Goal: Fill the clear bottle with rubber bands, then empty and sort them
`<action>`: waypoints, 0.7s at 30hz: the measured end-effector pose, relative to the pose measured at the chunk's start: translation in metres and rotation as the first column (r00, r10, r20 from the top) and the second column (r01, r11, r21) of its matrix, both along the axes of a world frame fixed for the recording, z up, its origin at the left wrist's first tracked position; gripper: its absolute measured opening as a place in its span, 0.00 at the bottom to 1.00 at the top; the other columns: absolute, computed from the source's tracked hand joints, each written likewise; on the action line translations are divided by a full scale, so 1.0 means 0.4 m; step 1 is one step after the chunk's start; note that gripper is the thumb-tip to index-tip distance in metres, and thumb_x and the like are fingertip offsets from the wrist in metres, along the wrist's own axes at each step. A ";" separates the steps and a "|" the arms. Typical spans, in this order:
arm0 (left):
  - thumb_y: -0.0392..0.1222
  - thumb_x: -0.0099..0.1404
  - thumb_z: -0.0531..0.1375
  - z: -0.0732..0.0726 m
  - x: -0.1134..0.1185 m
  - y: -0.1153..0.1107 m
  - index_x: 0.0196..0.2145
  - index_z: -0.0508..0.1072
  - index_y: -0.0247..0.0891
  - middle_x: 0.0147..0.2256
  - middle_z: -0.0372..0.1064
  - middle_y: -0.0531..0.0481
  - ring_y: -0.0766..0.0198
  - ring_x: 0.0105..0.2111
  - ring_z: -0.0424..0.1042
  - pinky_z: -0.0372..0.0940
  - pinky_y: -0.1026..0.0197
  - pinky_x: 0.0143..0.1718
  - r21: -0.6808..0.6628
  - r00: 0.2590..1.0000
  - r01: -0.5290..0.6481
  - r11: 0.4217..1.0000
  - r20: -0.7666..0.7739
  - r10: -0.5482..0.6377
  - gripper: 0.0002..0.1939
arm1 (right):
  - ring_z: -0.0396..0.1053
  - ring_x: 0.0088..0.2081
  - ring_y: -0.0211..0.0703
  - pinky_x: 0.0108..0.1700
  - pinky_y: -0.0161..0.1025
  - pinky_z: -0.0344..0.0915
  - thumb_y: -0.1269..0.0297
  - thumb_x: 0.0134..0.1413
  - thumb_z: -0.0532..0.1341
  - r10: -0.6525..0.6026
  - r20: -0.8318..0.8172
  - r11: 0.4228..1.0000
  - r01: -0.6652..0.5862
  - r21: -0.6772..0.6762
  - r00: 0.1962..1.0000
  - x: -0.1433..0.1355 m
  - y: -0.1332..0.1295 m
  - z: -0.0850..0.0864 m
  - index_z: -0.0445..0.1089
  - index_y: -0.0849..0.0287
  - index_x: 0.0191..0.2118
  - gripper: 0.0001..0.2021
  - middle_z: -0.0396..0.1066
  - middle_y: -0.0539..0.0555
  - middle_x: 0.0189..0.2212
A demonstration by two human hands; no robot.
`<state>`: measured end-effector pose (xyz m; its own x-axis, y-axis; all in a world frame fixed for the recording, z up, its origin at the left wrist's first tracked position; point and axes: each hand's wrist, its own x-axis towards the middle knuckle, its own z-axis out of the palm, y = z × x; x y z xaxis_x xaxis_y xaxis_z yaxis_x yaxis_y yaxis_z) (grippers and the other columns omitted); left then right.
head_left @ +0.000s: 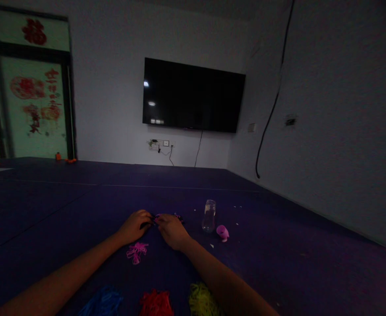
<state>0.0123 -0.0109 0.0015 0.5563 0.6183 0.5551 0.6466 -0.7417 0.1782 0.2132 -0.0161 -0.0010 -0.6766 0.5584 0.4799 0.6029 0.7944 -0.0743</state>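
My left hand (134, 227) and right hand (173, 231) meet, fingers narrowed on a thin black-and-pink stringy piece (157, 217) running sideways between them. The pink looped strands (136, 252) lie nearer me, closer to my left.

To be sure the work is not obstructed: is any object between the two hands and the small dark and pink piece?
Nothing visible stands in the way: the left hand and right hand meet at the dark and pink piece. The clear bottle stands off to the right; the pink loops lie nearer the person.
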 end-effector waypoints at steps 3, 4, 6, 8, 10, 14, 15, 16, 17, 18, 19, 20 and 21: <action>0.28 0.58 0.56 -0.002 0.001 0.000 0.35 0.75 0.39 0.39 0.72 0.47 0.59 0.42 0.68 0.62 0.55 0.44 -0.005 1.000 0.015 1.000 -0.001 -0.015 0.11 | 0.63 0.50 0.44 0.52 0.41 0.58 0.71 0.57 0.50 0.032 -0.015 0.999 -0.032 -0.010 0.999 0.000 -0.003 0.002 0.68 0.62 0.48 0.15 0.68 0.58 0.47; 0.28 0.58 0.56 -0.003 0.001 0.000 0.35 0.74 0.39 0.39 0.72 0.47 0.59 0.42 0.68 0.62 0.55 0.45 -0.005 1.000 0.019 1.000 0.000 -0.019 0.11 | 0.63 0.51 0.44 0.52 0.41 0.58 0.71 0.58 0.50 0.042 -0.020 0.999 -0.042 -0.014 0.999 0.000 -0.004 0.003 0.68 0.61 0.48 0.15 0.68 0.58 0.48; 0.28 0.58 0.56 -0.003 0.001 0.000 0.35 0.74 0.39 0.39 0.72 0.47 0.59 0.42 0.68 0.62 0.56 0.45 -0.005 1.000 0.027 1.000 0.002 -0.027 0.11 | 0.63 0.51 0.43 0.52 0.41 0.58 0.70 0.59 0.50 0.058 -0.012 0.998 -0.058 -0.015 0.998 0.000 -0.005 0.005 0.69 0.59 0.47 0.15 0.68 0.56 0.48; 0.28 0.58 0.55 -0.003 0.002 0.000 0.35 0.73 0.38 0.39 0.72 0.46 0.59 0.42 0.68 0.62 0.56 0.45 -0.007 0.999 0.036 0.999 0.000 -0.036 0.11 | 0.63 0.50 0.43 0.52 0.41 0.58 0.69 0.59 0.50 0.063 0.008 0.998 -0.063 -0.007 0.998 0.000 -0.005 0.005 0.70 0.59 0.46 0.14 0.69 0.56 0.47; 0.28 0.58 0.54 -0.003 0.002 -0.001 0.35 0.73 0.39 0.40 0.72 0.46 0.59 0.43 0.68 0.62 0.56 0.46 -0.010 0.999 0.045 0.999 -0.004 -0.045 0.11 | 0.64 0.50 0.44 0.52 0.41 0.58 0.69 0.59 0.51 0.058 0.026 0.998 -0.059 0.004 0.998 0.000 -0.002 0.004 0.71 0.59 0.45 0.14 0.69 0.57 0.46; 0.28 0.59 0.54 -0.002 0.001 -0.002 0.36 0.72 0.39 0.40 0.72 0.47 0.59 0.43 0.67 0.61 0.56 0.46 -0.019 0.999 0.050 0.999 -0.007 -0.050 0.12 | 0.63 0.50 0.45 0.52 0.41 0.58 0.70 0.58 0.51 0.041 0.037 0.999 -0.042 0.011 0.998 -0.001 0.006 -0.002 0.70 0.62 0.45 0.13 0.69 0.58 0.47; 0.28 0.59 0.54 -0.003 0.001 -0.001 0.36 0.72 0.40 0.40 0.72 0.47 0.59 0.43 0.67 0.61 0.56 0.46 -0.021 0.999 0.050 0.999 -0.009 -0.050 0.12 | 0.63 0.50 0.45 0.52 0.41 0.58 0.70 0.58 0.51 0.037 0.038 0.999 -0.037 0.007 0.999 -0.001 0.008 -0.003 0.70 0.62 0.45 0.13 0.69 0.59 0.48; 0.28 0.58 0.54 -0.003 0.001 -0.001 0.36 0.72 0.40 0.40 0.72 0.47 0.59 0.43 0.67 0.61 0.56 0.46 -0.022 0.999 0.047 0.999 -0.009 -0.047 0.12 | 0.63 0.50 0.45 0.52 0.41 0.58 0.70 0.58 0.51 0.032 0.038 0.999 -0.032 0.003 0.999 -0.001 0.009 -0.004 0.70 0.62 0.45 0.13 0.69 0.59 0.48; 0.28 0.58 0.54 -0.003 0.000 -0.001 0.35 0.73 0.40 0.40 0.72 0.47 0.59 0.43 0.67 0.61 0.56 0.46 -0.020 0.999 0.044 0.999 -0.009 -0.044 0.12 | 0.64 0.50 0.45 0.52 0.41 0.58 0.70 0.58 0.51 0.027 0.039 1.000 -0.027 0.000 0.999 -0.001 0.009 -0.004 0.70 0.63 0.45 0.13 0.69 0.59 0.47; 0.28 0.58 0.54 -0.004 0.000 0.000 0.35 0.73 0.40 0.40 0.72 0.47 0.59 0.43 0.67 0.61 0.56 0.45 -0.017 0.999 0.040 0.999 -0.008 -0.040 0.12 | 0.64 0.50 0.45 0.52 0.41 0.58 0.70 0.58 0.51 0.021 0.040 1.000 -0.021 -0.002 0.999 -0.001 0.009 -0.004 0.70 0.63 0.45 0.13 0.69 0.59 0.47; 0.29 0.58 0.54 -0.005 -0.001 0.001 0.35 0.73 0.40 0.40 0.72 0.48 0.59 0.43 0.67 0.62 0.56 0.45 -0.012 0.999 0.034 0.999 -0.006 -0.034 0.12 | 0.64 0.49 0.45 0.52 0.42 0.59 0.70 0.58 0.51 0.017 0.041 1.000 -0.016 -0.003 0.999 -0.002 0.008 -0.004 0.70 0.63 0.44 0.13 0.70 0.59 0.46; 0.29 0.59 0.54 -0.006 -0.001 0.002 0.35 0.73 0.40 0.39 0.72 0.48 0.59 0.42 0.67 0.62 0.56 0.45 -0.006 1.000 0.028 1.000 -0.004 -0.028 0.11 | 0.64 0.49 0.45 0.52 0.42 0.59 0.70 0.58 0.51 0.015 0.042 1.000 -0.015 -0.006 0.999 -0.002 0.007 -0.003 0.70 0.63 0.44 0.13 0.70 0.59 0.45; 0.29 0.59 0.54 -0.007 -0.002 0.003 0.35 0.73 0.40 0.39 0.72 0.48 0.59 0.42 0.67 0.62 0.56 0.45 0.000 1.000 0.021 1.000 0.000 -0.021 0.11 | 0.65 0.48 0.46 0.51 0.42 0.59 0.70 0.58 0.51 0.016 0.042 1.000 -0.015 -0.010 0.999 -0.002 0.006 -0.004 0.70 0.63 0.44 0.13 0.70 0.59 0.45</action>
